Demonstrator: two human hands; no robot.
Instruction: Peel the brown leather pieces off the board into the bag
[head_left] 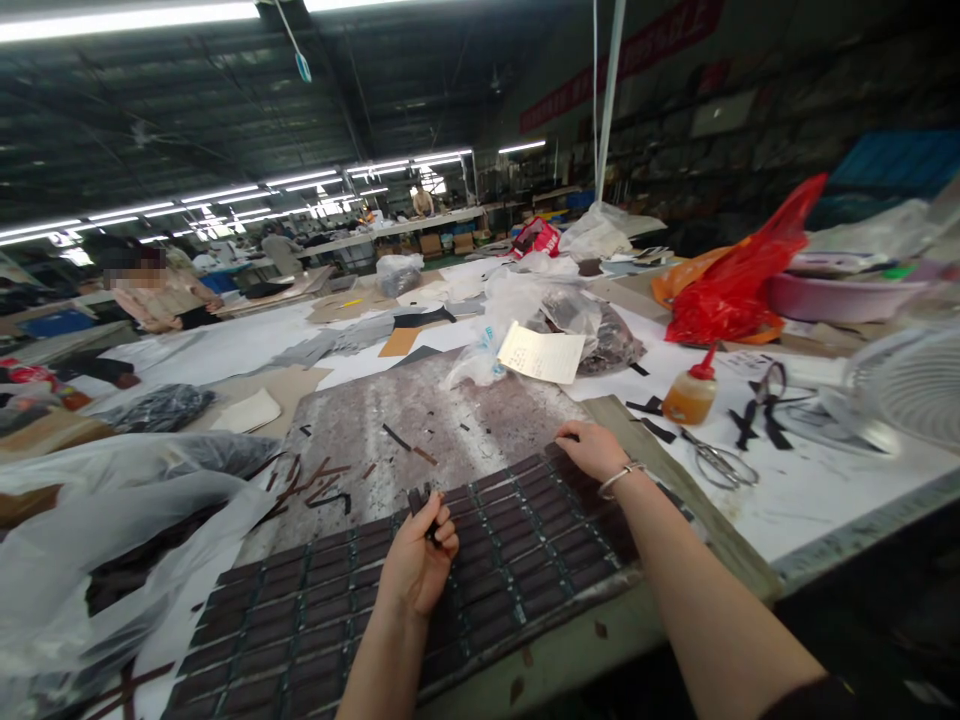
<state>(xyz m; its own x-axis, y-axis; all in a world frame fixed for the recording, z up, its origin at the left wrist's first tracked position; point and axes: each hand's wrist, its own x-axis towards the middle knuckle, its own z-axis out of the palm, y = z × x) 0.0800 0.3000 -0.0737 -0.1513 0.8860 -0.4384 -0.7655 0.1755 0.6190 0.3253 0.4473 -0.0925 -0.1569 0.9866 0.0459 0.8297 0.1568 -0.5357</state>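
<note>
Rows of small dark brown rectangular pieces lie side by side on a worn board, with dark green lines and pale gaps between the rows. My left hand is raised over the rows, its fingers closed round a small stack of dark strips that sticks out at the top. At the far right end of the rows, my right hand reaches down with bent fingers pressed together. Its fingertips touch the upper edge of the rows; whatever they pinch is too small to make out.
Loose brown and black offcuts litter the board. Clear plastic bags lie left. To the right are scissors, a glue bottle, a fan and a red bag. A notepad rests ahead; people work farther back.
</note>
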